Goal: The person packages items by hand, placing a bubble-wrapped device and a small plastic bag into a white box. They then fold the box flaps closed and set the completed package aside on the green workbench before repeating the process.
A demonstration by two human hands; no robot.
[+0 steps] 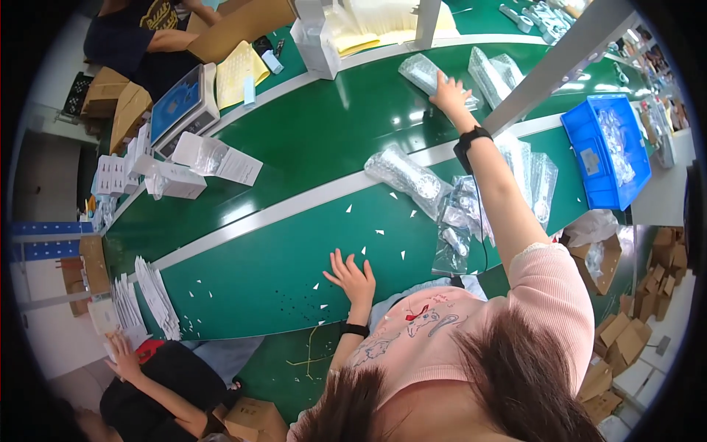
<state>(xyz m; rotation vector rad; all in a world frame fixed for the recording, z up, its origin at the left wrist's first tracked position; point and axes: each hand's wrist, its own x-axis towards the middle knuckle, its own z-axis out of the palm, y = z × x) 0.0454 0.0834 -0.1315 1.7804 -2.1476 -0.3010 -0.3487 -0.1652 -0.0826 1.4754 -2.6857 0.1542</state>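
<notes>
My right hand point(451, 96) reaches far across the green conveyor belt, its fingers spread over a bubble-wrapped package point(418, 71); whether it presses on the wrap is hard to make out. My left hand point(353, 280) lies with fingers apart on the green tabletop point(272, 258) near its front edge, holding nothing. Small white paper triangles point(379, 232) are scattered around it. Between my two arms lies another bubble-wrapped package point(409, 180), partly across the metal rail. Clear bags with white parts point(460, 214) sit beside it, next to my right forearm.
A blue bin point(589, 162) of bagged parts stands at the right. A slanted metal post point(560, 62) rises beside my right arm. White boxes point(228, 160) rest on the belt at left, near a scale point(184, 107). Paper stacks point(157, 298) lie by a co-worker's hand point(125, 359).
</notes>
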